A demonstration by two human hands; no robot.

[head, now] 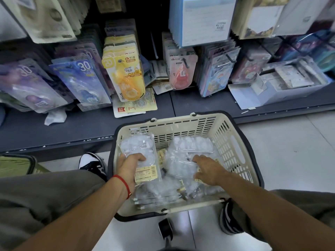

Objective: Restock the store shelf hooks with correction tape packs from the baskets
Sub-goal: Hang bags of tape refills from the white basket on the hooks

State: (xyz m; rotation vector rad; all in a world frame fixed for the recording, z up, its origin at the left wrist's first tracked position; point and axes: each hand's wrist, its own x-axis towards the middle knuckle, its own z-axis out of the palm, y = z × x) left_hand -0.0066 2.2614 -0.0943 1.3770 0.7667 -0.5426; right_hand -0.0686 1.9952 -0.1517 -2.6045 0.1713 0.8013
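Both hands reaching into basket [224, 134]: left hand [129, 163] gripping clear pack [143, 156], long axis pointing far; right hand [208, 169] fingers spread, pressing loose packs [183, 160].

This is a shop: packs [125, 69] with price stickers hang on hooks [229, 58] above a shelf [87, 124], beside a shopping basket [226, 138].

pale tiled floor [290, 151] under and right of the hands, dark grey shelf base [72, 127] beyond them, dark back panel [145, 33] up behind the hanging stock, dim flat light.
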